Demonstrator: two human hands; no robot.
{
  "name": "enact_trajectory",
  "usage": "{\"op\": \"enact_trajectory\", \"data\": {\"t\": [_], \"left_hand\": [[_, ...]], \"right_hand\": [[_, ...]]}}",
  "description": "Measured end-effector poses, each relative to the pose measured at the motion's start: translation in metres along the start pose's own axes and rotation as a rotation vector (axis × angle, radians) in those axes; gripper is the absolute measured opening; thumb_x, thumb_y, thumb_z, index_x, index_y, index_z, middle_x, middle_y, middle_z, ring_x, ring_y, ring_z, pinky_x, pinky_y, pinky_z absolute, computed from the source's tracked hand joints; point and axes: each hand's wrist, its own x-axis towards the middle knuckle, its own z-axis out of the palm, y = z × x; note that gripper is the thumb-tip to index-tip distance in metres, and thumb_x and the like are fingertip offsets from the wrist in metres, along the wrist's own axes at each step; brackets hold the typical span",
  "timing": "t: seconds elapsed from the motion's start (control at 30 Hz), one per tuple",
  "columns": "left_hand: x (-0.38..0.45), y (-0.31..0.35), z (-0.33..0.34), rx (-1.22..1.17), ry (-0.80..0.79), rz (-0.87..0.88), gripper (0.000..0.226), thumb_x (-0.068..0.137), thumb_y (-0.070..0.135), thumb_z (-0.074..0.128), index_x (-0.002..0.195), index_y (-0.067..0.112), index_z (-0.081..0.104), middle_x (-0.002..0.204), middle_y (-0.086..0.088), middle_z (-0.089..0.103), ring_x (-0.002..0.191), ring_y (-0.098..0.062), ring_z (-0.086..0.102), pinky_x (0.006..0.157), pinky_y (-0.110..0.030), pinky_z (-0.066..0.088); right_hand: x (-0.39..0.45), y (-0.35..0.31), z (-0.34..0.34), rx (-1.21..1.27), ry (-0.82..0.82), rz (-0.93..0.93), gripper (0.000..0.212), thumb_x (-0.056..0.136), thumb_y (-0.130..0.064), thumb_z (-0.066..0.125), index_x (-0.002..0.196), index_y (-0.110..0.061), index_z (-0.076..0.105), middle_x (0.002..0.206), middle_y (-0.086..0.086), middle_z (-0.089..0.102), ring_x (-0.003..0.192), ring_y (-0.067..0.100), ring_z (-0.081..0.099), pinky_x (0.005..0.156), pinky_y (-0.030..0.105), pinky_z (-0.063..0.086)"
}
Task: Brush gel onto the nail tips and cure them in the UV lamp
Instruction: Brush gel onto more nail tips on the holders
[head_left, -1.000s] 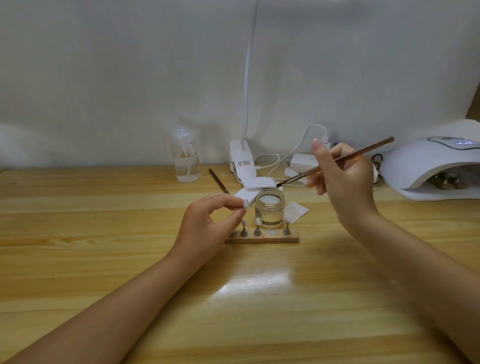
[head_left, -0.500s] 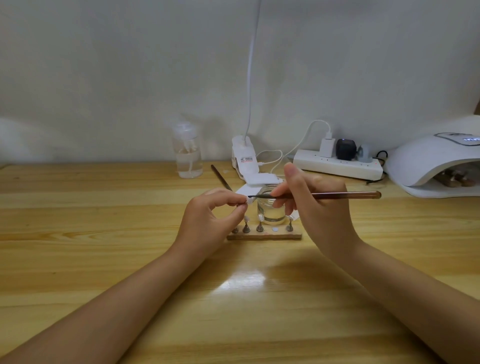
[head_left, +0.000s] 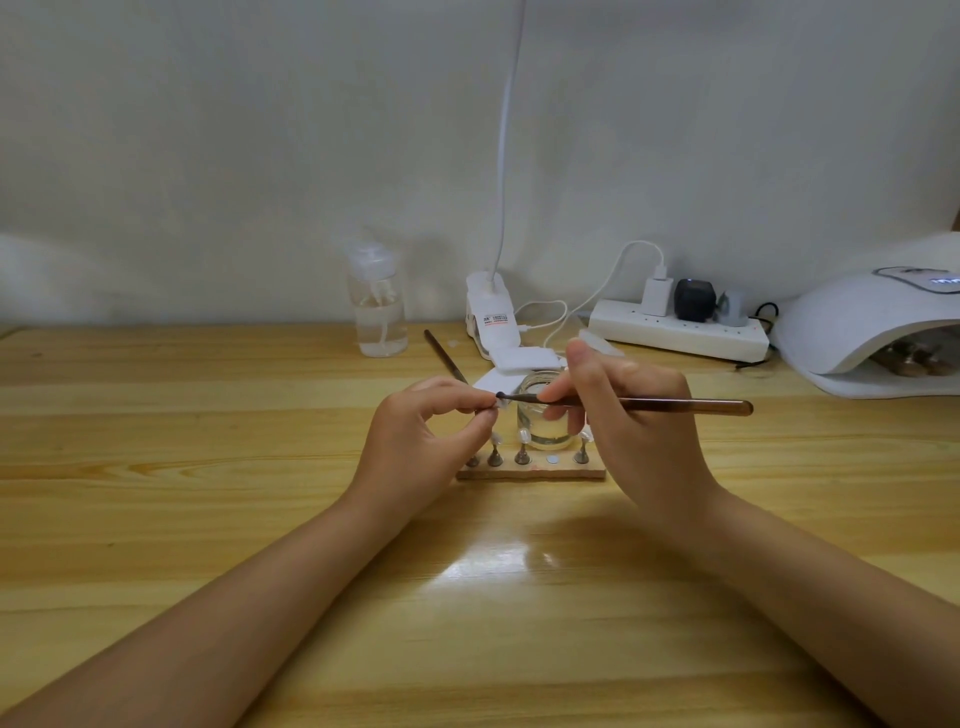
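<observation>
The brush (head_left: 623, 402), pinched in the right hand (head_left: 639, 415), has been lowered from the gel jar (head_left: 543, 415) onto the nail tip (head_left: 496, 408) pinched in the left hand's (head_left: 426, 441) fingers, so gel application is judged underway.

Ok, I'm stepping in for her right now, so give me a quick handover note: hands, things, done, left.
Left hand pinches one nail tip above the table.
Right hand holds the brush, bristles at that tip.
Gel jar stands open behind the holder, which carries four tips and one bare spot.
UV lamp far right, with some stands already inside.
Done: brush brought to the tip.
Left: finish brushing it, coat the others, cure them in the lamp.
</observation>
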Motion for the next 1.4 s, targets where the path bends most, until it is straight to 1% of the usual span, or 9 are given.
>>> {"op": "enact_trajectory", "data": {"t": [0.23, 0.37, 0.5, 0.67, 0.77, 0.9, 1.0, 1.27, 1.4], "left_hand": [[0.0002, 0.0002, -0.0003, 0.009, -0.004, -0.004, 0.025, 0.077, 0.003, 0.069, 0.085, 0.027, 0.067, 0.079, 0.012, 0.065, 0.082, -0.005, 0.061, 0.075, -0.007, 0.043], [0.0002, 0.0007, -0.0005, 0.005, 0.001, -0.009, 0.024, 0.077, 0.003, 0.069, 0.085, 0.025, 0.068, 0.078, 0.014, 0.064, 0.079, -0.003, 0.06, 0.074, -0.006, 0.042], [0.0003, 0.0003, -0.0009, 0.004, -0.006, -0.011, 0.024, 0.077, 0.003, 0.069, 0.084, 0.026, 0.068, 0.078, 0.014, 0.064, 0.078, -0.002, 0.06, 0.074, -0.005, 0.042], [0.0003, -0.0006, -0.0004, -0.001, -0.002, -0.018, 0.022, 0.077, 0.004, 0.069, 0.082, 0.025, 0.069, 0.076, 0.015, 0.064, 0.077, -0.001, 0.059, 0.073, -0.006, 0.042], [0.0004, -0.0006, -0.0005, -0.006, 0.001, -0.024, 0.024, 0.077, 0.004, 0.069, 0.082, 0.027, 0.069, 0.076, 0.015, 0.064, 0.078, -0.003, 0.06, 0.074, -0.008, 0.043], [0.0002, 0.0002, -0.0007, -0.008, -0.008, -0.023, 0.024, 0.077, 0.003, 0.069, 0.084, 0.026, 0.069, 0.077, 0.014, 0.065, 0.079, -0.005, 0.06, 0.075, -0.01, 0.045], [-0.0001, 0.0005, -0.0014, -0.015, -0.007, -0.019, 0.024, 0.077, 0.003, 0.069, 0.082, 0.026, 0.069, 0.076, 0.015, 0.065, 0.078, -0.003, 0.06, 0.074, -0.007, 0.043], [0.0001, -0.0001, -0.0009, -0.007, -0.007, -0.017, 0.024, 0.077, 0.002, 0.069, 0.084, 0.025, 0.069, 0.075, 0.015, 0.064, 0.076, -0.002, 0.06, 0.074, -0.008, 0.043], [-0.0001, 0.0004, -0.0008, -0.009, -0.009, -0.012, 0.028, 0.077, 0.003, 0.069, 0.082, 0.03, 0.067, 0.074, 0.015, 0.064, 0.076, -0.003, 0.06, 0.074, -0.009, 0.044]], "right_hand": [[-0.0021, -0.0007, -0.0003, 0.025, 0.018, 0.023, 0.036, 0.088, -0.025, 0.047, 0.065, -0.007, 0.069, 0.051, -0.004, 0.06, 0.047, -0.001, 0.056, 0.06, 0.007, 0.042], [-0.0008, -0.0038, -0.0015, 0.041, 0.055, 0.075, 0.04, 0.085, -0.034, 0.045, 0.058, -0.014, 0.066, 0.046, -0.009, 0.059, 0.043, 0.001, 0.054, 0.051, 0.01, 0.04], [0.0003, -0.005, -0.0017, 0.038, 0.08, 0.072, 0.038, 0.085, -0.036, 0.044, 0.063, -0.016, 0.067, 0.052, -0.005, 0.061, 0.047, 0.001, 0.055, 0.05, 0.012, 0.041], [-0.0001, -0.0027, 0.0012, 0.006, 0.028, 0.062, 0.036, 0.086, -0.033, 0.045, 0.07, -0.01, 0.069, 0.059, 0.0, 0.064, 0.05, 0.001, 0.057, 0.054, 0.012, 0.043], [-0.0007, -0.0028, 0.001, 0.016, 0.018, 0.069, 0.037, 0.085, -0.032, 0.046, 0.069, -0.008, 0.07, 0.057, 0.002, 0.064, 0.049, 0.002, 0.057, 0.058, 0.01, 0.043], [-0.0007, -0.0063, 0.0005, 0.057, 0.043, 0.118, 0.041, 0.083, -0.037, 0.045, 0.06, -0.01, 0.068, 0.048, -0.005, 0.061, 0.044, 0.003, 0.055, 0.048, 0.012, 0.041], [-0.0003, -0.0073, -0.0002, 0.067, 0.067, 0.131, 0.041, 0.082, -0.038, 0.044, 0.057, -0.014, 0.066, 0.045, -0.005, 0.06, 0.042, 0.004, 0.054, 0.047, 0.012, 0.04], [-0.0005, -0.0056, 0.0022, 0.017, 0.026, 0.095, 0.037, 0.086, -0.034, 0.045, 0.069, -0.013, 0.069, 0.058, 0.001, 0.064, 0.049, 0.004, 0.056, 0.052, 0.015, 0.043], [-0.0014, -0.0063, 0.0015, 0.029, 0.032, 0.102, 0.041, 0.085, -0.035, 0.045, 0.066, -0.008, 0.069, 0.054, 0.0, 0.063, 0.047, 0.002, 0.055, 0.053, 0.012, 0.041]]}}
